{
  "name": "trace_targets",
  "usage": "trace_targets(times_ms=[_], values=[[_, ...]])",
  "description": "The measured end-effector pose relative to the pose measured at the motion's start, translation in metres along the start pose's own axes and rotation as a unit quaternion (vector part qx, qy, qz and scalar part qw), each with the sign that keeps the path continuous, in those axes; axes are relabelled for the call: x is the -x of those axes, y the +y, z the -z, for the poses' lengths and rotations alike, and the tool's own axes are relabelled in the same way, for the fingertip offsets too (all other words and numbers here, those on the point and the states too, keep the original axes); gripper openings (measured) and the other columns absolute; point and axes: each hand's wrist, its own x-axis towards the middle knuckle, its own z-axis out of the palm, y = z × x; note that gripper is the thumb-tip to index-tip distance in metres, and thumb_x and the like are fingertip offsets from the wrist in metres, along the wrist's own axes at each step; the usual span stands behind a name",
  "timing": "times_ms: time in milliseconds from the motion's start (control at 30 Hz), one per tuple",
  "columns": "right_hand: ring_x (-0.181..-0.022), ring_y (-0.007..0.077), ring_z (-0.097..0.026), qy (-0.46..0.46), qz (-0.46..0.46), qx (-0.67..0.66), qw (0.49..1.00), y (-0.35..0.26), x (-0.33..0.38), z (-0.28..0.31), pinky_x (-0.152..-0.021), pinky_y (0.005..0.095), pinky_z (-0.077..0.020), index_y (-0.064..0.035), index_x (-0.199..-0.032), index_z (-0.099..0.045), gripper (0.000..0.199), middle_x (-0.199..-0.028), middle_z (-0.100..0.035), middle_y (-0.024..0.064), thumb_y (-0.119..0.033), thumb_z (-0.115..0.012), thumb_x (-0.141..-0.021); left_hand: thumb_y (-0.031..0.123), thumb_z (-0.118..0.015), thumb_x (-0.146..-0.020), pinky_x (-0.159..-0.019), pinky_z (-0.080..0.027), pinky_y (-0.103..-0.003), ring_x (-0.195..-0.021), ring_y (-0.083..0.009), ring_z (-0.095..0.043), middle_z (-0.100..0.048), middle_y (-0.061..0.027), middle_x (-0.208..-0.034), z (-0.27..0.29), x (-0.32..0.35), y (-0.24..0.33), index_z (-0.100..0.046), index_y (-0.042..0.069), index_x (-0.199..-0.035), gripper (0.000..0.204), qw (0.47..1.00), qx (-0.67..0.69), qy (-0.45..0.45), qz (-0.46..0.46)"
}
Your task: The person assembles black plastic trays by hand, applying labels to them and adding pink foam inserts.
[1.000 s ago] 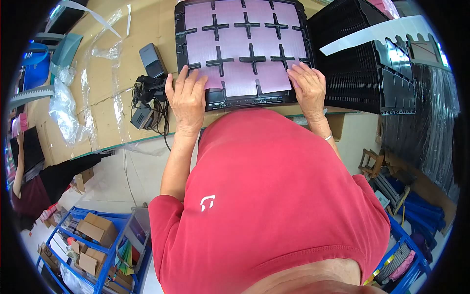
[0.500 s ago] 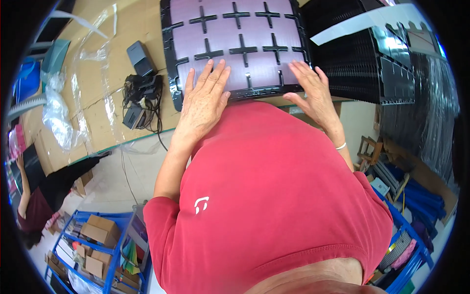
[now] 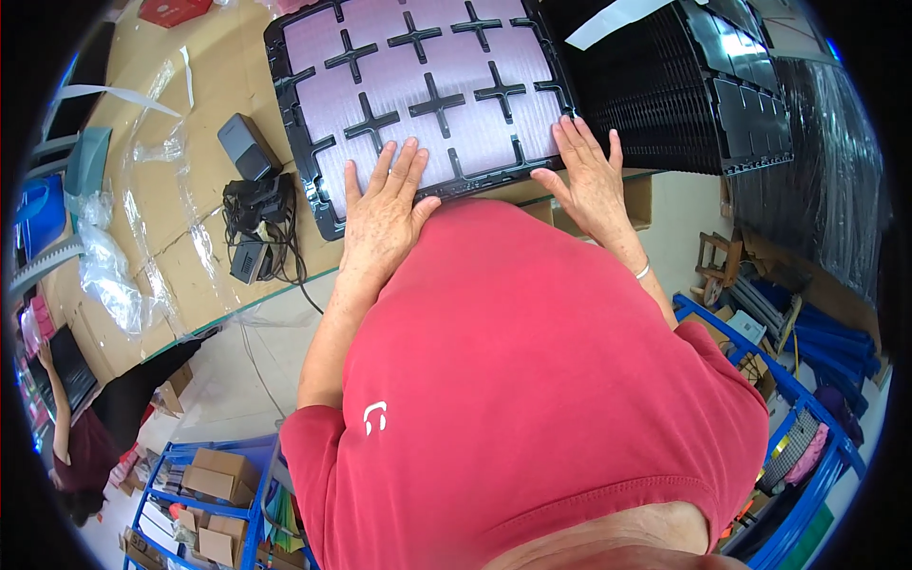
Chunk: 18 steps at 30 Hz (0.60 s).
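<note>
- Left hand (image 3: 385, 214) flat, fingers spread, pressing near edge of black tray (image 3: 313, 204) at upper centre of frame.
- Right hand (image 3: 591, 176) flat on tray's right corner; both slid further onto pink sheets (image 3: 446, 95) than a second ago.
- Tray stack (image 3: 684, 85) upper right; cable bundle (image 3: 256, 233) left.

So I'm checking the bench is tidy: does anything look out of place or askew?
Mostly loose clutter: crumpled clear plastic film trails off the table's left edge, and tangled black cables sit beside the tray. Both hands lie flat on the tray.
</note>
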Motion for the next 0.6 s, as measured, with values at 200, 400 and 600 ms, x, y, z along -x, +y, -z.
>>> trace_targets(times_ms=[200, 400, 600], values=[[-0.141, 0.0291, -0.03, 0.038, 0.044, -0.06, 0.997, -0.019, -0.024, -0.008, -0.116, 0.0522, -0.0098, 0.0014, -0.143, -0.037, 0.082, -0.149, -0.036, 0.0184, -0.058, -0.052, -0.089, 0.046, -0.044, -0.096, -0.115, -0.013, -0.058, -0.143, -0.0236, -0.026, -0.029, 0.0001, -0.155, 0.009, -0.002, 0.003, -0.034, 0.015, -0.147, 0.06, 1.0, 0.003, -0.015, 0.0], [-0.145, 0.0254, -0.021, 0.014, 0.033, -0.07, 0.997, -0.02, -0.022, -0.018, -0.118, 0.049, -0.0066, -0.0055, -0.15, -0.025, 0.084, -0.155, -0.025, 0.0147, -0.063, -0.043, -0.092, 0.043, -0.051, -0.093, -0.114, -0.015, -0.058, -0.143, -0.0296, -0.024, -0.027, -0.0044, -0.155, 0.016, 0.008, -0.004, -0.033, 0.012, -0.147, 0.066, 1.0, 0.012, -0.009, -0.02], [-0.146, 0.0257, -0.018, 0.006, 0.044, -0.069, 0.997, -0.016, -0.024, -0.021, -0.118, 0.0482, -0.0057, -0.0049, -0.151, -0.022, 0.085, -0.157, -0.022, 0.0142, -0.062, -0.043, -0.092, 0.054, -0.054, -0.088, -0.116, -0.013, -0.054, -0.144, -0.0333, -0.021, -0.025, -0.0183, -0.154, 0.015, 0.033, -0.021, -0.028, -0.004, -0.146, 0.086, 0.999, -0.003, -0.028, 0.038]])
